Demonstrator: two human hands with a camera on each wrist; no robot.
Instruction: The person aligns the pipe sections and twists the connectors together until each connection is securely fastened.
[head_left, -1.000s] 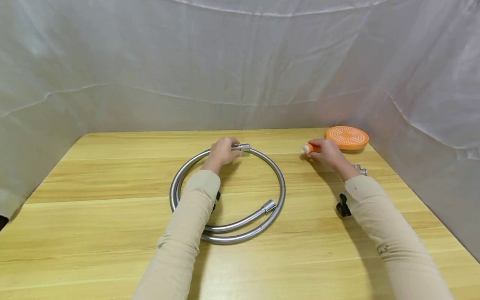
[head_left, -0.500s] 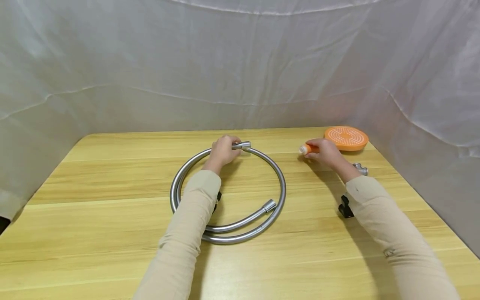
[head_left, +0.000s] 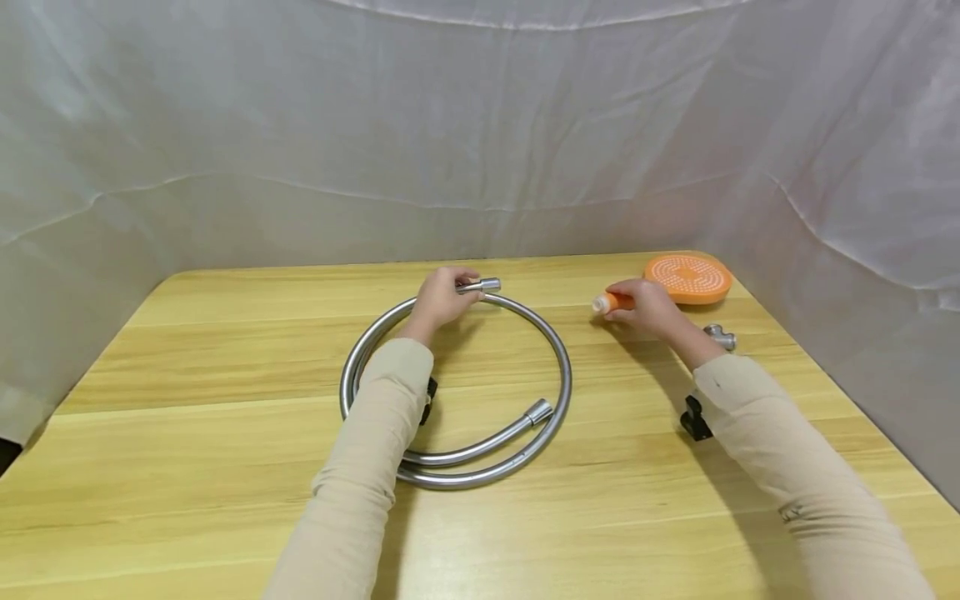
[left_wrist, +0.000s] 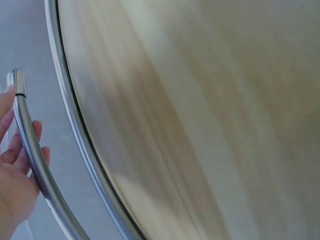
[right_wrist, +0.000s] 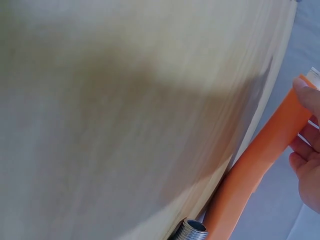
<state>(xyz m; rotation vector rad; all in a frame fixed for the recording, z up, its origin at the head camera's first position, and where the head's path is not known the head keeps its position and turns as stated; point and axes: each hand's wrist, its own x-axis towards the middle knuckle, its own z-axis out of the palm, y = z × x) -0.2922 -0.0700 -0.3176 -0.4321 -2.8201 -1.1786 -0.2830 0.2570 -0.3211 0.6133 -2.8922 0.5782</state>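
Note:
A coiled silver shower hose point(head_left: 562, 367) lies on the wooden table. My left hand point(head_left: 445, 296) grips one end of it near the metal connector point(head_left: 491, 284), holding that end above the far side of the coil. In the left wrist view, thumb and fingers wrap the hose just below the connector point(left_wrist: 18, 82). The other connector point(head_left: 538, 411) rests inside the ring. To the right, my right hand point(head_left: 651, 306) pinches the handle of an orange shower head point(head_left: 688, 277) near its pale threaded tip point(head_left: 600, 304). Its spray face, with white dots, points upward.
A small silver pipe fitting point(head_left: 720, 337) lies right of my right wrist; its threaded mouth point(right_wrist: 194, 229) shows in the right wrist view. Small black devices point(head_left: 696, 419) sit under both sleeves. Grey cloth point(head_left: 480, 125) hangs along the table's back and sides.
My left hand has raised the hose end slightly away from the coil. My right hand has drawn the shower head slightly left, its tip shifting toward the hose.

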